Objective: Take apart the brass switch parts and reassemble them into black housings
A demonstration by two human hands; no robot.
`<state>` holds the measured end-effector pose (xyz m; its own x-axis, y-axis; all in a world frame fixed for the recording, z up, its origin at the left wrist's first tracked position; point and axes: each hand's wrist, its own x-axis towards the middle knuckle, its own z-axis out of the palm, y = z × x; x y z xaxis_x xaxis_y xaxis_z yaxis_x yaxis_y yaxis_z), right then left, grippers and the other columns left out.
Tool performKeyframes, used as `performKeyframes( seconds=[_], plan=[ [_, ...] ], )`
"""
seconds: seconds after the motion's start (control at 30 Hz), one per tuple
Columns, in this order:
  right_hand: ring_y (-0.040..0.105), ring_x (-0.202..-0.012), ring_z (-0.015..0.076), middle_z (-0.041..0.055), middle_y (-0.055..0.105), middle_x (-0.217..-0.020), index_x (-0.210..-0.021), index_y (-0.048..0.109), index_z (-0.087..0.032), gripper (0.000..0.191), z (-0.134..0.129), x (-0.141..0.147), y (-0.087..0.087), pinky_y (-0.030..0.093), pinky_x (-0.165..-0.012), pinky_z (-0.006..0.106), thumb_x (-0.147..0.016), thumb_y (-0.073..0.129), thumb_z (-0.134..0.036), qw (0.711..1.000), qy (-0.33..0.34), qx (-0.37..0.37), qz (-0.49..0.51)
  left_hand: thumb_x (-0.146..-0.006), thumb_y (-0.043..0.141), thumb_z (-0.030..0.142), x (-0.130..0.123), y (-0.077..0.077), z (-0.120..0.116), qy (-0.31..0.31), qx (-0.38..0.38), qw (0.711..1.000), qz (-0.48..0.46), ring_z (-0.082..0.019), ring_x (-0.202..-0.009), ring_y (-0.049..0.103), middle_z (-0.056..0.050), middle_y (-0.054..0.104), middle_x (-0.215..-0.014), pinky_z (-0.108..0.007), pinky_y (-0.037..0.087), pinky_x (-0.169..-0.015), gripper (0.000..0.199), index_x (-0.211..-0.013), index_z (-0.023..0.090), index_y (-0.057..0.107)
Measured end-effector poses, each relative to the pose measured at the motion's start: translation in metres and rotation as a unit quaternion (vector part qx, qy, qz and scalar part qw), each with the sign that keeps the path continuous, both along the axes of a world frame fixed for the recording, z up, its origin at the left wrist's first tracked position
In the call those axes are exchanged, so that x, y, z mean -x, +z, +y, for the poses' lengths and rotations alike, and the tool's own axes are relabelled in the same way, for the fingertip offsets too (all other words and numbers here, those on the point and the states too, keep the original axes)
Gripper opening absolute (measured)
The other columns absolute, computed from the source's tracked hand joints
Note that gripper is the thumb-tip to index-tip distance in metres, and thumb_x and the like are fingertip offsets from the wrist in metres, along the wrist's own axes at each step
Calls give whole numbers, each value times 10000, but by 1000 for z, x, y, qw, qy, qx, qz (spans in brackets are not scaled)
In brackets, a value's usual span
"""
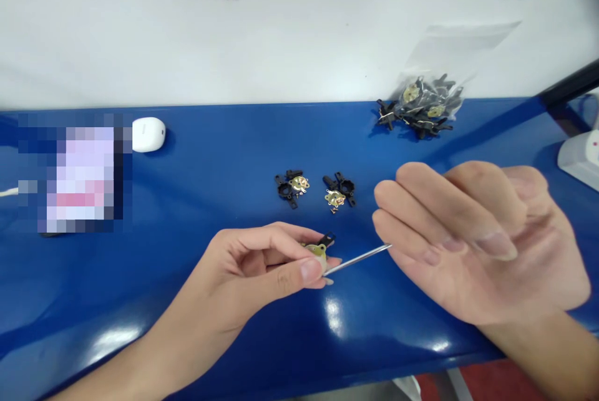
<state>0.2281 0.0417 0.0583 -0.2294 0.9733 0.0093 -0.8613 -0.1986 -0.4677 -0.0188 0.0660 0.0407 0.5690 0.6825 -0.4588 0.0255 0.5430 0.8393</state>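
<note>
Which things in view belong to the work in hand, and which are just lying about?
Apparently in the work:
- gold-coloured plate, held in the left hand
- metal rod, running toward the right hand
- two loose part sets, with similar plates
- bagged parts, likely spares

Apparently lying about:
- white rounded case
- pixelated object

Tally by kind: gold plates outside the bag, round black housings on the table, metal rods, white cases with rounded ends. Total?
Gold plates: 3 (left hand's plate, left cluster's plate, right cluster's plate)
Round black housings: 2 (left housing, right housing)
Metal rod: 1
White case: 1
Total: 7
</note>
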Motion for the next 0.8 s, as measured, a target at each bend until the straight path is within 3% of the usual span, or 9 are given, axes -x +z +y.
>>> performKeyframes(
  seconds=[0.4, 0.8],
  plan=[
    [327, -593, 184, 6, 316, -545, -503, 181, -264, 600, -2, 1, 0, 292, -556, 354, -925, 607, -238, 999, -24, -6, -44, -978, 888, 321, -3, 2, 2, 14, 22, 999, -28, -144, -926, 848, -20, 827, -1242, -200, 691, -906, 121, -873, 272, 921],
    [308, -589, 169, 1, 284, -537, -510, 168, -250, 591, -2, 2, 1, 306, -558, 337, -972, 535, -284, 996, -21, -30, -76, -989, 880, 322, -2, 4, 3, 15, 22, 1000, -15, -138, -939, 847, -13, 824, -1265, -187, 695, -901, 129, -873, 278, 918]
  ],
)
